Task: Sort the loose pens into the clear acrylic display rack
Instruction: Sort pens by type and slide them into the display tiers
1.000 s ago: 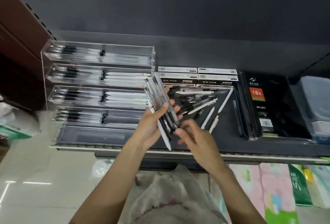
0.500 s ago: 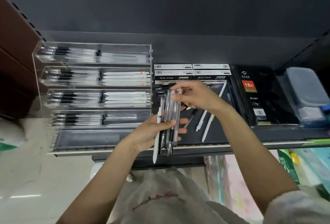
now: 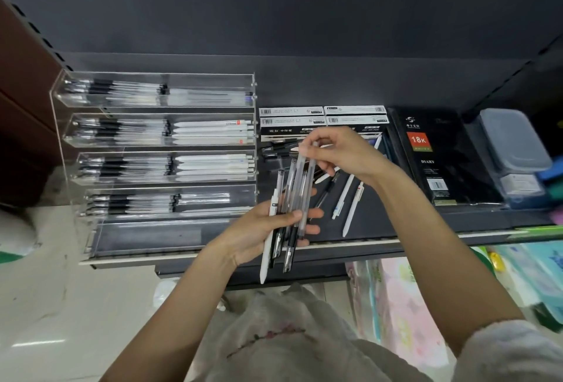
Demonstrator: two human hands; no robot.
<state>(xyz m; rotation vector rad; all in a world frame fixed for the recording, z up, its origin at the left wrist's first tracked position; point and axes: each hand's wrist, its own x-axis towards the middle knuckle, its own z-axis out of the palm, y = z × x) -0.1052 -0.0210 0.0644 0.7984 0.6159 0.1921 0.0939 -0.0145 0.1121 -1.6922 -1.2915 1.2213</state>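
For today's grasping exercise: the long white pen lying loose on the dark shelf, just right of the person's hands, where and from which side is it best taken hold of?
Take the long white pen at mid-barrel, from above, with thumb and finger either side. It lies flat on the shelf, so nothing can get under it, and its length runs toward the front edge. The neighbouring white pen lies close on its left, so the lower half offers more room.

light: dim, even | glare: floor point(image 3: 36, 343) | edges: wide-angle bowing | right side: blurred
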